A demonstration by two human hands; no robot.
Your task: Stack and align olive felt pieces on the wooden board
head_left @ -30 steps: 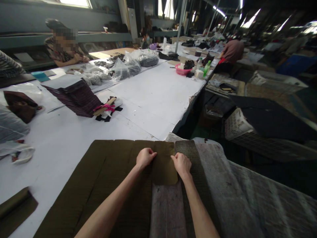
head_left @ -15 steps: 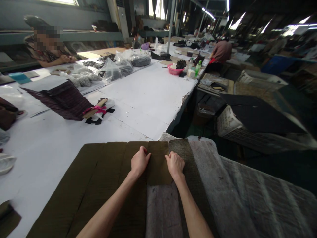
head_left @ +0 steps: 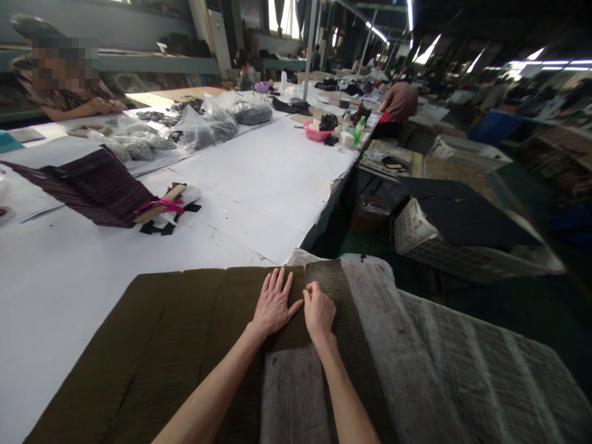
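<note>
My left hand (head_left: 274, 306) lies flat with spread fingers on a small olive-brown fabric piece (head_left: 292, 336). At that piece's right edge, my right hand (head_left: 320, 311) is closed, thumb and forefinger together; whatever they may pinch is hidden. Overlapping olive-brown fabric pieces (head_left: 171, 345) spread out to the left in long rows. A darker, coarse-textured strip (head_left: 354, 336) runs under my right wrist. Beneath all this is a worn grey board (head_left: 293, 394), bare between my forearms.
A stack of dark maroon pieces (head_left: 99, 191) stands on the white-covered table (head_left: 250, 179), beside a bundle with a pink tie (head_left: 169, 203). Farther back are plastic bags (head_left: 194, 126) and a pink basin (head_left: 319, 132). A crate (head_left: 416, 228) stands right; a person (head_left: 65, 80) sits left.
My left hand has gone from curled fingers to lying flat and spread on the small piece. My right hand's fingers have drawn together at its edge. The view has shifted slightly right.
</note>
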